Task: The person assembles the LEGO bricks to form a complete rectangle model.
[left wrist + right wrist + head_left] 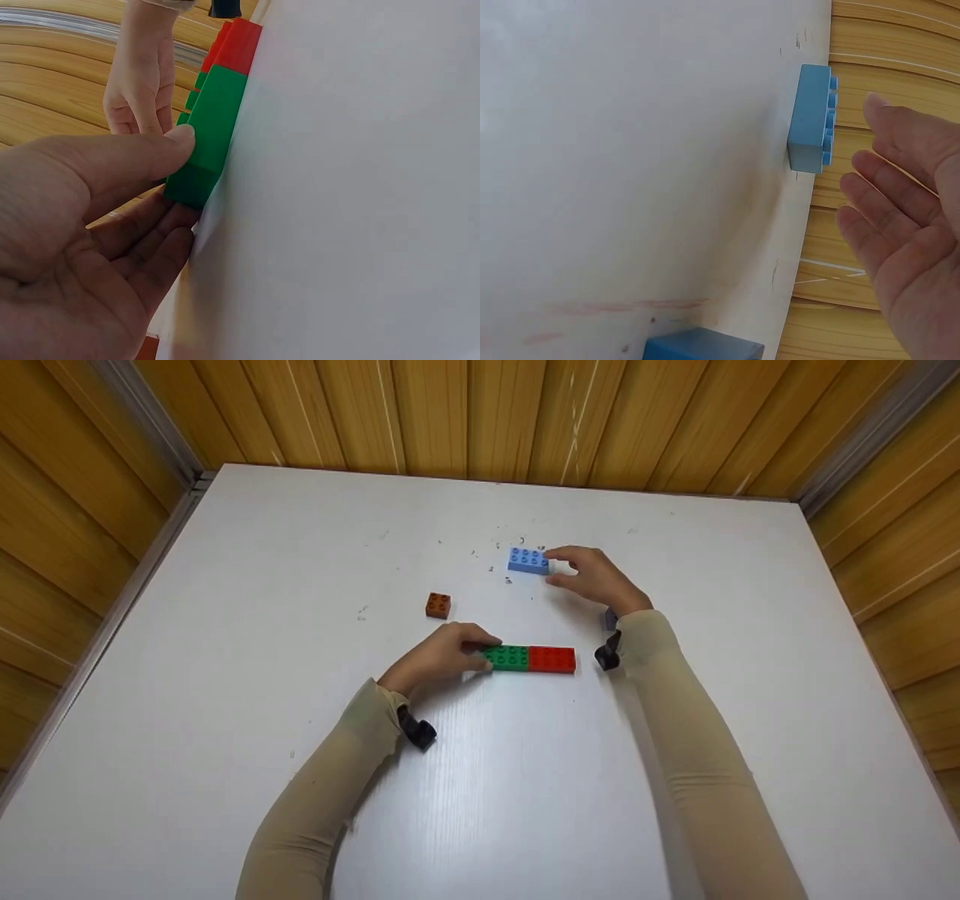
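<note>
A green brick [510,658] and a red brick [553,659] lie end to end on the white table. The left hand [442,654] pinches the green brick's left end between thumb and fingers; the left wrist view shows the thumb [180,139] on its near side. A light blue brick [528,561] lies farther back. Beside its right end is the right hand [596,575], thumb and fingers parted. In the right wrist view a gap shows between that hand [911,195] and the light blue brick [810,120].
A small orange-brown brick [438,605] lies behind the left hand. Another blue brick [610,619] is partly hidden by the right wrist; it also shows at the bottom of the right wrist view. Wood-patterned walls [495,420] stand around the table [187,660].
</note>
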Available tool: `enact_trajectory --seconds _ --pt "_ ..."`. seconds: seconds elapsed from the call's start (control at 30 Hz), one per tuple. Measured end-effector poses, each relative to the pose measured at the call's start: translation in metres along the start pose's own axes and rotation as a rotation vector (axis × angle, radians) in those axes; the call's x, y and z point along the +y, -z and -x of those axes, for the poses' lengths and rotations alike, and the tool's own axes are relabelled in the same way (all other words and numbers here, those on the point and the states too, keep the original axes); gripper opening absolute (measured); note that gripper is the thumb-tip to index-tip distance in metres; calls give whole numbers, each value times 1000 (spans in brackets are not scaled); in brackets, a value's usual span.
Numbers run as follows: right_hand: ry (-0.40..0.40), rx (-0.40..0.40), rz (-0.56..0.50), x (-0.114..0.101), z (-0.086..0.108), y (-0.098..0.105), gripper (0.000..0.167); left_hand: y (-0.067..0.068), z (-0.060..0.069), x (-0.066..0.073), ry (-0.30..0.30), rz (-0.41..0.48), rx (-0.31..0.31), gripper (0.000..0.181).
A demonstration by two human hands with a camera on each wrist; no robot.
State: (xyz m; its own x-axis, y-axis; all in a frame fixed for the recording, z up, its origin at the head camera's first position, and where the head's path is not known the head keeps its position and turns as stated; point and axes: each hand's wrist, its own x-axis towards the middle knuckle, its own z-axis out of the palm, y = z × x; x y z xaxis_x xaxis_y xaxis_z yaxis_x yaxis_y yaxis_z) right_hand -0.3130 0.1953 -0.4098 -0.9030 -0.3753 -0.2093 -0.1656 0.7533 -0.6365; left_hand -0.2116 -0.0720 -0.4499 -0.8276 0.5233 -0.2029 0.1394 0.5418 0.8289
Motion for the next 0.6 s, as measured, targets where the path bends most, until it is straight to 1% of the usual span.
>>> enact_trajectory --seconds 0.1,0.3,0.5,0.6 --pt "-3 -9 -3 0 -3 -1 53 0 1 0 1 12 3 38" --pt "-13 1 -29 -2 -7 -3 54 0 2 -1 12 30 7 37" --pt "-15 -16 -19 -3 -12 -3 54 0 1 -2 16 33 7 38" --pt "-31 -28 -12 -2 -14 -4 54 -1 1 -3 17 34 6 38"
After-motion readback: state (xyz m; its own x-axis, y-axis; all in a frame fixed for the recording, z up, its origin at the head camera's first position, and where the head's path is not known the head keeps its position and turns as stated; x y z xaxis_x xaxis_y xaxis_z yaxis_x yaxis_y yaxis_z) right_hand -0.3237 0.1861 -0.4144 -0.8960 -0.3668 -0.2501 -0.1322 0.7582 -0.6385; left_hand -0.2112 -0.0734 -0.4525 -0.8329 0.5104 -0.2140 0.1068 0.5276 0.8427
